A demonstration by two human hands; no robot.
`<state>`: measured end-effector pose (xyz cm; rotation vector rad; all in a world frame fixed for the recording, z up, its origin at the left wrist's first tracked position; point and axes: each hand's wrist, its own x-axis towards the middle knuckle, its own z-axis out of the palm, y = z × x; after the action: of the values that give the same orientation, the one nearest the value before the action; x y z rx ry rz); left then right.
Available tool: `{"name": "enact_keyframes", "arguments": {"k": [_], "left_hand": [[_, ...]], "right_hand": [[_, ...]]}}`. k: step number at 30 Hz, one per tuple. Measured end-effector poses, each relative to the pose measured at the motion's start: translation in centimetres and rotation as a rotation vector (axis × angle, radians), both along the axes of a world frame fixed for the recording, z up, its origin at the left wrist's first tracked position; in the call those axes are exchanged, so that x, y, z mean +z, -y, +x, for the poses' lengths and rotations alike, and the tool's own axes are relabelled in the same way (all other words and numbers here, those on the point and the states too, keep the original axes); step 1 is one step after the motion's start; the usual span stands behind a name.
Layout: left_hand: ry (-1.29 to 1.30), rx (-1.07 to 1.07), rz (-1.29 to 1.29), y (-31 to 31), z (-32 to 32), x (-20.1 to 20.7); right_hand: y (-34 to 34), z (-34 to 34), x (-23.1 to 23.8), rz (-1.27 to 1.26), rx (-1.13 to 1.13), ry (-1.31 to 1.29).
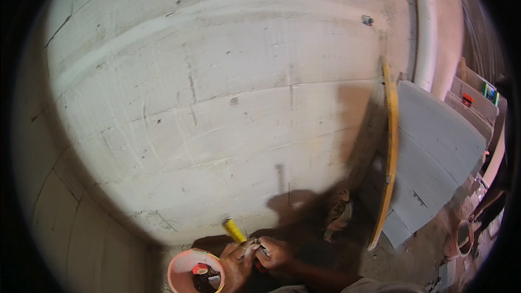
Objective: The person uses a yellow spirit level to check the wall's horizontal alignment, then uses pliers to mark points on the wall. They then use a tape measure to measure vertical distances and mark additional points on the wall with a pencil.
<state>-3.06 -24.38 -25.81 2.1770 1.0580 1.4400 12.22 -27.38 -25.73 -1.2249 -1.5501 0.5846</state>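
Note:
Low in the middle, my two hands are held close together in front of the wall. The yellow blade of a tape measure (234, 231) sticks up and away past the fingers of my left hand (237, 265), which is closed on it. My right hand (275, 253) is closed right beside it, with a small pale piece at its fingertips that I cannot make out. A bit of red and black shows under the right hand, mostly hidden. Just left of my left hand stands a pink bucket (175, 275) with a red-topped object and dark items inside.
A pale block wall (233, 125) fills the view ahead, with a pipe stub (368, 20) high on the right. A yellow level or batten (389, 157) leans beside grey boards (434, 152). A crumpled bag (338, 214) and another bucket (464, 237) are on the floor at right.

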Motion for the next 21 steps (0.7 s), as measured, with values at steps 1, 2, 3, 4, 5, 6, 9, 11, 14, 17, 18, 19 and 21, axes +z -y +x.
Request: {"name": "enact_keyframes", "arguments": {"k": [1,2,3,4,5,6,9,11,14,17,18,19,21], "left_hand": [[0.028,0.023,0.006,-0.2,-0.3,0.0],[0.077,0.044,0.009,-0.2,-0.6,0.0],[0.101,0.065,0.002,-0.2,-1.0,0.1],[0.131,0.083,-0.009,-0.1,-1.4,0.4],[0.147,0.149,-0.063,0.0,-1.9,0.9],[0.170,0.117,-0.041,-0.1,-2.5,1.6],[0.245,0.118,-0.152,-0.2,-3.8,4.0],[0.234,0.097,-0.209,-0.1,-4.1,5.0],[0.257,0.065,-0.330,0.5,-3.8,4.5],[0.221,0.001,-0.406,1.3,-2.7,2.6],[0.247,-0.038,-0.382,1.4,-2.5,2.0],[0.271,-0.072,-0.360,1.4,-2.5,1.6],[0.210,-0.045,-0.325,1.5,-2.6,1.1]], "right_hand": [[-0.1,0.1,0.2,0.003,0.003,0.009],[-0.2,0.2,0.2,-0.003,0.009,0.016],[-0.5,0.3,0.2,0.090,0.000,-0.029],[-0.8,0.5,0.2,0.135,-0.022,-0.028],[-1.0,0.7,0.1,0.164,-0.040,-0.026],[-1.3,1.0,-0.1,0.195,-0.062,-0.042],[-2.0,1.5,-1.4,0.106,-0.051,-0.029],[-2.6,1.5,-3.4,-0.060,0.012,-0.020],[-3.3,0.9,-8.5,-0.297,0.344,-0.286],[-2.0,-1.9,-15.2,-0.024,0.337,0.072],[-1.8,-2.5,-16.9,-0.017,0.327,0.197],[-1.5,-3.2,-18.1,0.038,0.296,0.154],[-0.4,-4.6,-19.0,-0.205,0.325,-0.139]]}}
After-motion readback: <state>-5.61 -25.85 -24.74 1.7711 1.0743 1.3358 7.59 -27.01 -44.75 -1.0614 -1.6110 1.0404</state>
